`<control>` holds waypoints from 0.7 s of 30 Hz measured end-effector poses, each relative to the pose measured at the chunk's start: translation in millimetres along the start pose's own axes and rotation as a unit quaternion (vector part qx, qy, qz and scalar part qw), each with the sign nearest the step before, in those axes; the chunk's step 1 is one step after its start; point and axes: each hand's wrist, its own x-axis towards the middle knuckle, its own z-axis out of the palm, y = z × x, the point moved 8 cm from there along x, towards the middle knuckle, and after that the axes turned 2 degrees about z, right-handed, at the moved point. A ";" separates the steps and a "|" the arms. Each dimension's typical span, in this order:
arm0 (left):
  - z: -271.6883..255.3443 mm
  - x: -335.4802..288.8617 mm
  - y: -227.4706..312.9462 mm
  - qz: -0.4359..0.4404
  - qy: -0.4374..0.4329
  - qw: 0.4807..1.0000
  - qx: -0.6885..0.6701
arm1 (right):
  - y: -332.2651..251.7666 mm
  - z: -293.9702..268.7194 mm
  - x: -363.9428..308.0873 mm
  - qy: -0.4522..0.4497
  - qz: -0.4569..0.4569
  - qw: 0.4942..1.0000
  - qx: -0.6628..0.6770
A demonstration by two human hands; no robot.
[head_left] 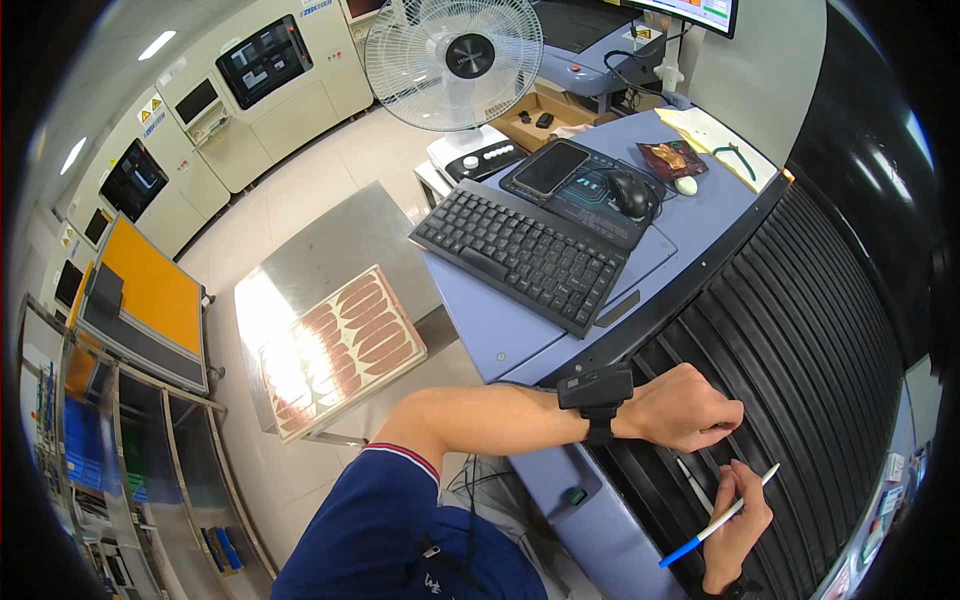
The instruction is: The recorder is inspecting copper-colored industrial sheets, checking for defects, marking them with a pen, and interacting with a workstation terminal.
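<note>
My left hand (688, 408) is curled closed over the black ribbed surface (790, 330), knuckles up. Its fingertips are turned under, so whatever they may hold is hidden. A black strap with a small black device (596, 388) sits on that wrist. Nearer to me, my right hand (738, 525) grips a white pen (681, 553) with a blue end; the blue end points down and left, the thin end up and right. A slender white stick-like thing (692, 483) lies on the ribs between the hands, partly behind the right fingers.
On the blue-grey machine top are a black keyboard (520, 250), a mouse (630, 192), a phone (551, 168), a dark red packet (671, 160) and green-handled pliers (735, 160). A fan (470, 55) stands beyond. At left, a metal table (330, 235) bears a patterned panel (350, 350).
</note>
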 end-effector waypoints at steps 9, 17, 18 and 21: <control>15.4 -6.6 13.5 0.006 -0.053 0.998 -0.032 | -4.0 15.2 -1.2 -0.034 -0.025 0.999 -0.001; 12.1 -3.3 9.4 0.011 -0.056 0.998 -0.002 | -1.7 -8.4 2.8 0.018 -0.005 1.000 -0.014; 6.9 -0.2 5.4 0.008 -0.035 0.999 0.005 | 4.6 -14.2 4.2 0.028 0.013 0.999 -0.011; -5.0 6.3 -6.2 -0.043 -0.029 0.998 0.035 | 18.4 -28.2 6.2 0.067 0.014 0.997 -0.037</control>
